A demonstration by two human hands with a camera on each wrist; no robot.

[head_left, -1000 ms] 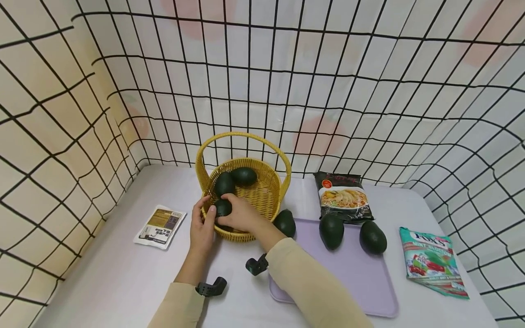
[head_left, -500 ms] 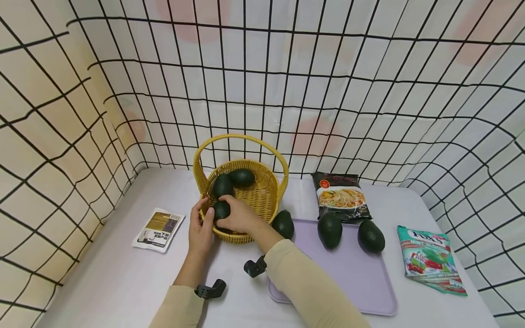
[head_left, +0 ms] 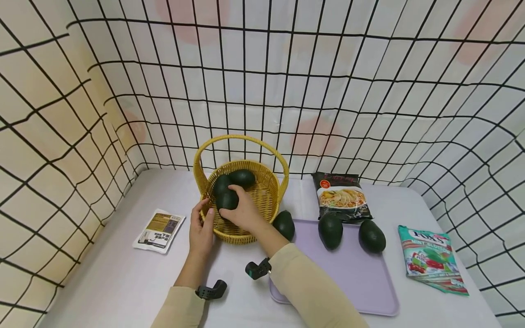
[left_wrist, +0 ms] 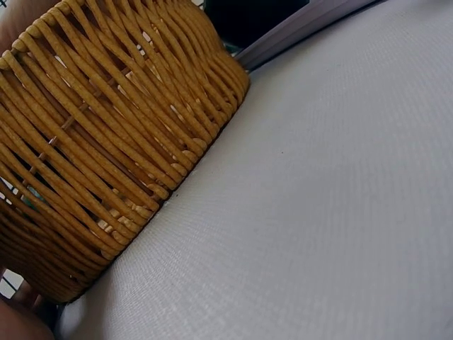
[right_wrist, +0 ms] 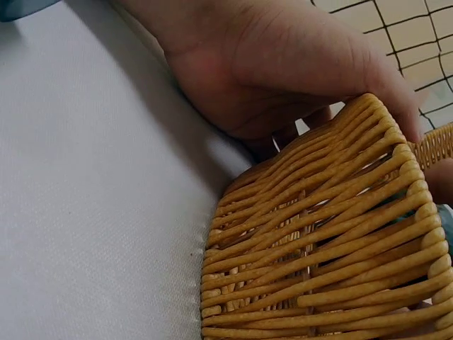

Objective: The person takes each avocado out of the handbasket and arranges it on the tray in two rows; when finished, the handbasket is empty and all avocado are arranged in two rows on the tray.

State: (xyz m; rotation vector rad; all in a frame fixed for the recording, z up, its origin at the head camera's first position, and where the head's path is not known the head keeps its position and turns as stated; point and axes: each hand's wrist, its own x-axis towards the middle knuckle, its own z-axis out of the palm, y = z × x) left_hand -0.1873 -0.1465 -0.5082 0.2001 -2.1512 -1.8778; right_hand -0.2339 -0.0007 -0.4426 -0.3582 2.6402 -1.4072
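Avocado (head_left: 227, 199) in my right hand (head_left: 242, 210) — fingers curled over it, holding it just inside the near-left wall of the yellow wicker basket (head_left: 262, 193), above the basket floor and touching or nearly touching the two avocados already lying at the back left. My left hand (head_left: 202, 228) rests against the outside of the basket's near-left rim, fingers fairly straight with the thumb at the edge, steadying rather than gripping; the right wrist view shows that palm pressed to the weave (right_wrist: 318, 234). Step in hand, as I judge it: placing fruit into the basket, third piece being set down. Next move calls for lowering it onto the floor beside the other two (head_left: 242, 176), letting go without nudging them, then lifting clear under the handle (head_left: 239, 139) while the left hand keeps the basket from sliding. Count — avocados: six in all; one held, two in the basket, three outside. Of those three, one (head_left: 284, 224) sits at the tray's left edge just beside the basket, two (head_left: 330, 231) (head_left: 372, 235) stand on the lilac tray (head_left: 361, 282). Baskets: one. Trays: one. Packets: three — a noodle packet (head_left: 342, 197) behind the tray, a mint sweet bag (head_left: 432, 259) to its right, a small sachet (head_left: 159, 229) left of the basket. All on the white table (head_left: 123, 282).
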